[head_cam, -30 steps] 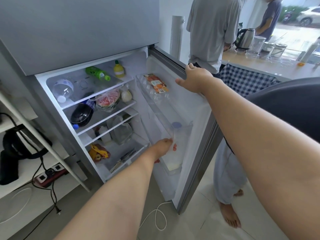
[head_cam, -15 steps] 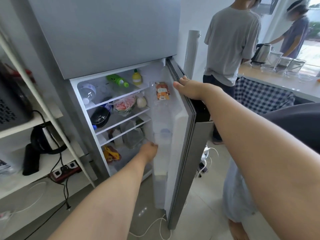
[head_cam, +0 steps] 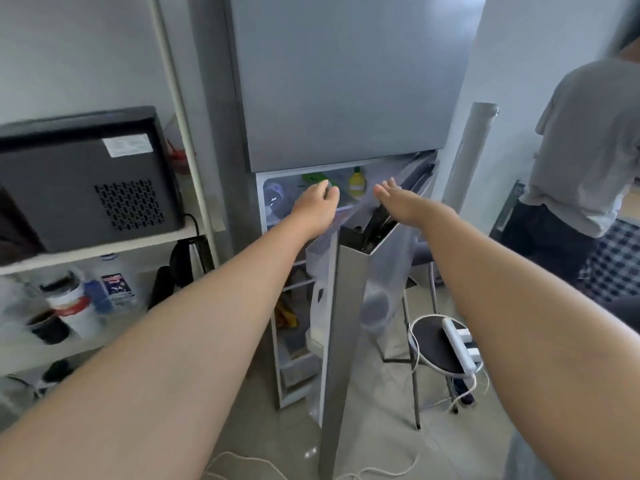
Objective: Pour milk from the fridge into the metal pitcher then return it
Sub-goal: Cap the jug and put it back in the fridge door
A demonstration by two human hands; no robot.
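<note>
**Desk:** What does the frame show?

**Photographer:** A person at a fridge (head_cam: pixel 346 81), its lower door (head_cam: pixel 332 323) nearly edge-on at centre frame. The right hand (head_cam: pixel 398 202) lies flat and open, fingers spread, on the door's top edge. The left hand (head_cam: pixel 317 206) holds nothing, its fingers loosely curled in front of the top shelf.

**Desk:** And the milk?

**Photographer:** A pale container (head_cam: pixel 320 306) sits low in the door rack, apparently the milk, though blurred. No metal pitcher is in view.

**Desk:** So which step?

**Photographer:** The return, I judge. Next, the left hand must clear the gap, then the right pushes the door shut.
</note>
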